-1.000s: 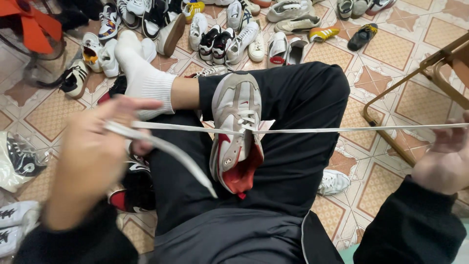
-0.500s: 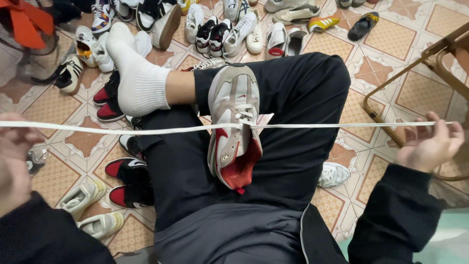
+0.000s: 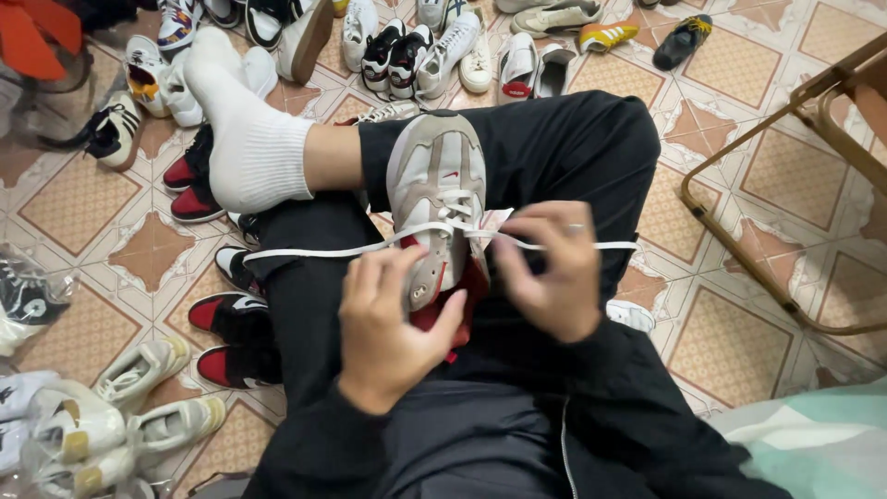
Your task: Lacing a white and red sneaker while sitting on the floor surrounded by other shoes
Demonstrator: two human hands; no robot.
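I'm seeing my left hand (image 3: 393, 323) cupping the near, red-lined end of the white sneaker (image 3: 436, 199) lying on my lap, while my right hand (image 3: 550, 273), just beside it, is pinching the white lace (image 3: 323, 250). Beyond the sneaker, loose shoes (image 3: 434, 55) are littering the tiled floor (image 3: 730, 83).

Matt suede-and-mesh sneaker (image 3: 436, 185) on smooth black cloth trousers (image 3: 554, 157); flat woven white lace (image 3: 314, 250); glossy ceramic floor tiles (image 3: 739, 83) at two o'clock.
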